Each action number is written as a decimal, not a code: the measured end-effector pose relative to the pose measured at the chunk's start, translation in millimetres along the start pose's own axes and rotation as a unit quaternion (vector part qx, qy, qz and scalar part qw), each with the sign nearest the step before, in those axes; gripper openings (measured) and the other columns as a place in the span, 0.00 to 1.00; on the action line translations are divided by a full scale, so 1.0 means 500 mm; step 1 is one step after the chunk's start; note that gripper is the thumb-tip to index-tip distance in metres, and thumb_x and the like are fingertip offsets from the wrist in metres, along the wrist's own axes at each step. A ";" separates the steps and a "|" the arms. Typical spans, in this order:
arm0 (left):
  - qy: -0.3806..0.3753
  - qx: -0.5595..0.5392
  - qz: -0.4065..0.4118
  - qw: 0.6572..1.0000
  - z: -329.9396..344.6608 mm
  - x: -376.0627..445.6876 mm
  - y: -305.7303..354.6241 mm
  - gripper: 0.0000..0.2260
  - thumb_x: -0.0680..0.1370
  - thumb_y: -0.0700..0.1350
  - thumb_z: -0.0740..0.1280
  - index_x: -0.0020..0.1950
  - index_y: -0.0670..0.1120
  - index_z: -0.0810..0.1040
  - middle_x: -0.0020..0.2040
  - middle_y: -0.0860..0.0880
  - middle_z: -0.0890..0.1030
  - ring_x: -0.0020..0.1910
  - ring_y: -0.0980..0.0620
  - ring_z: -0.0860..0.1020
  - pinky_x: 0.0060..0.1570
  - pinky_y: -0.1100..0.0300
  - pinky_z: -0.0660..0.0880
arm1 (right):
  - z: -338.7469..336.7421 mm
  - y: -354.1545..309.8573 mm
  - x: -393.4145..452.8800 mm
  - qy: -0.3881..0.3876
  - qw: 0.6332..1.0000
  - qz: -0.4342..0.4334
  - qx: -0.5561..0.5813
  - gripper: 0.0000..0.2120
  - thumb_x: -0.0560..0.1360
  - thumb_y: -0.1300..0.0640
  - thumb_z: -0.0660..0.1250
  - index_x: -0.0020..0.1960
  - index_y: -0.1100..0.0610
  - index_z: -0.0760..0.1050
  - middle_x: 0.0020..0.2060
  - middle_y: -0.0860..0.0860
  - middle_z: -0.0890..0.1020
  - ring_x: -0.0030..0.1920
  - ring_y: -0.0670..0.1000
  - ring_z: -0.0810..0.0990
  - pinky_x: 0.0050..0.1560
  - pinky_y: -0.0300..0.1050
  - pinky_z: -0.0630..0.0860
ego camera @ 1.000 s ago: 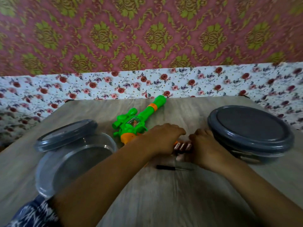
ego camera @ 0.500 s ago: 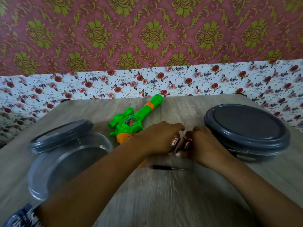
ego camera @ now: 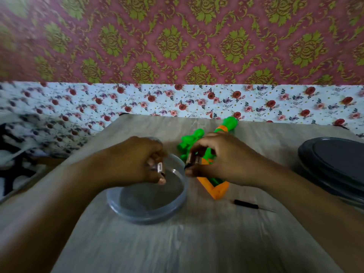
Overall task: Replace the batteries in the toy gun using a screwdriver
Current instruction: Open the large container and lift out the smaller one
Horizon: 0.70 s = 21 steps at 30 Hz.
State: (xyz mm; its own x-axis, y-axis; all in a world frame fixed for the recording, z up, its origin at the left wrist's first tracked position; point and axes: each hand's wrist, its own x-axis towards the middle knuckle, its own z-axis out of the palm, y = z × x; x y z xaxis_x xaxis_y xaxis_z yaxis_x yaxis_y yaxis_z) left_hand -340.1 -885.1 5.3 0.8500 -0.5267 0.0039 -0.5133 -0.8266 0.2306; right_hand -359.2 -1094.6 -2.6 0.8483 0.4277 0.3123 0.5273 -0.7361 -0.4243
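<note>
- Clear bowl (ego camera: pixel 137 211) near the table's (ego camera: pixel 197 243) left edge; contents unclear.
- Left hand (ego camera: pixel 136 160) pinches a battery (ego camera: pixel 160 167) above it.
- Right hand (ego camera: pixel 220 156) grips batteries (ego camera: pixel 194 160) over the toy gun (ego camera: pixel 216 189).

No readable text anywhere; the batteries (ego camera: pixel 194 160) I held were too blurred to make out any label or brand.
</note>
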 end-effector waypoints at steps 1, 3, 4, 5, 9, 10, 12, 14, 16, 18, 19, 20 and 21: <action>-0.016 0.011 -0.010 1.000 0.005 -0.005 -0.013 0.16 0.66 0.55 0.75 0.50 0.51 0.77 0.47 0.55 0.81 0.47 0.58 0.78 0.52 0.55 0.76 | 0.015 -0.010 0.019 -0.018 0.999 -0.007 -0.026 0.19 0.65 0.42 0.73 0.49 0.53 0.80 0.45 0.50 0.80 0.44 0.44 0.74 0.45 0.40 0.69; -0.044 0.013 -0.025 0.999 0.019 -0.016 -0.037 0.16 0.68 0.54 0.74 0.52 0.51 0.79 0.47 0.54 0.82 0.46 0.57 0.79 0.51 0.55 0.76 | 0.048 -0.031 0.055 -0.061 0.995 -0.021 -0.070 0.19 0.64 0.41 0.73 0.47 0.54 0.79 0.44 0.52 0.80 0.46 0.50 0.75 0.43 0.43 0.69; -0.053 0.012 -0.029 0.998 0.026 -0.021 -0.047 0.16 0.68 0.54 0.73 0.54 0.50 0.79 0.48 0.53 0.82 0.47 0.58 0.79 0.51 0.57 0.76 | 0.067 -0.041 0.072 -0.082 0.991 -0.033 -0.100 0.19 0.65 0.42 0.73 0.46 0.54 0.79 0.44 0.53 0.81 0.46 0.52 0.75 0.41 0.42 0.67; -0.057 0.015 -0.030 0.998 0.035 -0.023 -0.055 0.17 0.69 0.53 0.73 0.54 0.50 0.79 0.49 0.53 0.82 0.47 0.57 0.79 0.51 0.59 0.76 | 0.082 -0.049 0.083 -0.103 0.984 -0.042 -0.139 0.19 0.65 0.42 0.72 0.46 0.55 0.79 0.44 0.55 0.81 0.47 0.54 0.76 0.40 0.41 0.64; -0.049 0.026 -0.031 0.998 0.060 -0.025 -0.075 0.17 0.70 0.50 0.73 0.56 0.48 0.77 0.53 0.52 0.81 0.50 0.56 0.78 0.50 0.65 0.74 | 0.131 -0.068 0.107 -0.144 0.964 -0.060 -0.217 0.20 0.66 0.43 0.71 0.45 0.60 0.78 0.44 0.61 0.81 0.49 0.60 0.78 0.40 0.42 0.66; -0.049 0.027 -0.032 0.998 0.065 -0.023 -0.074 0.17 0.70 0.49 0.73 0.57 0.47 0.77 0.54 0.52 0.80 0.51 0.55 0.78 0.49 0.66 0.73 | 0.137 -0.070 0.109 -0.149 0.964 -0.058 -0.214 0.20 0.66 0.43 0.71 0.44 0.61 0.78 0.44 0.62 0.81 0.49 0.61 0.78 0.40 0.42 0.65; -0.052 0.031 -0.035 0.998 0.074 -0.021 -0.075 0.17 0.71 0.48 0.72 0.58 0.46 0.78 0.54 0.51 0.81 0.52 0.54 0.79 0.52 0.63 0.75 | 0.147 -0.075 0.111 -0.163 0.964 -0.051 -0.204 0.21 0.66 0.44 0.72 0.45 0.61 0.79 0.44 0.62 0.81 0.50 0.61 0.78 0.40 0.42 0.65; -0.049 0.027 -0.038 0.998 0.083 -0.018 -0.078 0.17 0.71 0.48 0.72 0.58 0.46 0.78 0.54 0.49 0.82 0.51 0.53 0.80 0.54 0.58 0.77 | 0.153 -0.078 0.111 -0.171 0.963 -0.047 -0.201 0.21 0.66 0.43 0.72 0.46 0.60 0.79 0.45 0.61 0.81 0.52 0.59 0.77 0.39 0.41 0.64; -0.043 0.026 -0.038 0.998 0.089 -0.017 -0.082 0.18 0.69 0.48 0.73 0.58 0.46 0.78 0.53 0.49 0.82 0.50 0.52 0.80 0.53 0.55 0.78 | 0.158 -0.079 0.111 -0.175 0.960 -0.049 -0.211 0.22 0.66 0.42 0.72 0.48 0.59 0.79 0.45 0.60 0.80 0.53 0.58 0.76 0.39 0.41 0.63; -0.040 0.023 -0.038 0.998 0.090 -0.022 -0.085 0.18 0.69 0.49 0.73 0.58 0.47 0.77 0.53 0.49 0.81 0.50 0.52 0.80 0.52 0.55 0.78 | 0.161 -0.077 0.112 -0.187 0.956 -0.050 -0.220 0.22 0.66 0.40 0.71 0.47 0.59 0.78 0.43 0.59 0.79 0.52 0.58 0.75 0.40 0.42 0.63; -0.033 0.018 -0.035 0.999 0.089 -0.026 -0.087 0.17 0.70 0.49 0.72 0.57 0.47 0.77 0.53 0.50 0.81 0.50 0.52 0.79 0.51 0.57 0.77 | 0.160 -0.076 0.113 -0.192 0.954 -0.050 -0.224 0.22 0.66 0.40 0.70 0.46 0.60 0.78 0.43 0.59 0.79 0.51 0.59 0.75 0.40 0.43 0.63; -0.019 0.011 -0.031 0.999 0.083 -0.032 -0.089 0.15 0.71 0.50 0.71 0.56 0.48 0.77 0.52 0.52 0.80 0.49 0.54 0.79 0.49 0.61 0.76 | 0.156 -0.074 0.116 -0.193 0.955 -0.047 -0.222 0.21 0.67 0.41 0.70 0.45 0.60 0.78 0.44 0.60 0.80 0.50 0.59 0.76 0.40 0.42 0.64; 0.003 0.000 -0.030 1.000 0.075 -0.038 -0.095 0.13 0.72 0.50 0.70 0.55 0.51 0.76 0.51 0.54 0.80 0.49 0.56 0.78 0.46 0.67 0.74 | 0.148 -0.073 0.121 -0.185 0.959 -0.041 -0.211 0.20 0.68 0.43 0.69 0.45 0.60 0.78 0.45 0.61 0.80 0.50 0.59 0.77 0.40 0.42 0.65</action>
State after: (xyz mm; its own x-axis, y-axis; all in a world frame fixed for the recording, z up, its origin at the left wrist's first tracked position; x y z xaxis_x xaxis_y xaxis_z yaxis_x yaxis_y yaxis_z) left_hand -336.2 -843.2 -42.1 0.8803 -0.4744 -0.0041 -0.4607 -0.8569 0.2311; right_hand -323.4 -1003.0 -31.2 0.8052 0.5923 -0.0268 0.5924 -0.8056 -0.0052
